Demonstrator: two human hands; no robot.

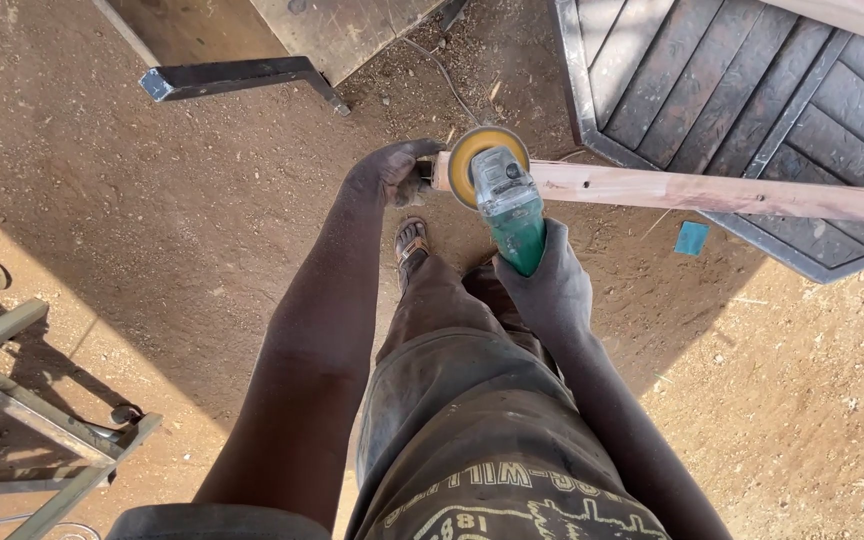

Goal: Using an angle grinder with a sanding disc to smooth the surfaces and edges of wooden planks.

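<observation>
In the head view we look straight down on our own arms and legs over a dusty dirt floor. Just above the middle of the frame our left hand (389, 170) is closed around the near end of a long pale wooden bar (712, 190), which runs off to the right edge and lies across a dark metal panel (752, 90) in the upper right. Our right hand (550, 290) is wrapped fully around the green body of an angle grinder (508, 205), whose yellow disc (480, 158) sits against the bar's end, just beside the fingers of the left hand.

We judge the main risk to be that closeness: if the disc catches and kicks, it could jump toward the bare left hand. A sandalled foot (411, 246) stands directly below the work, where dust or a slipped tool could land. A thin cable (442, 75) trails toward the top.
</observation>
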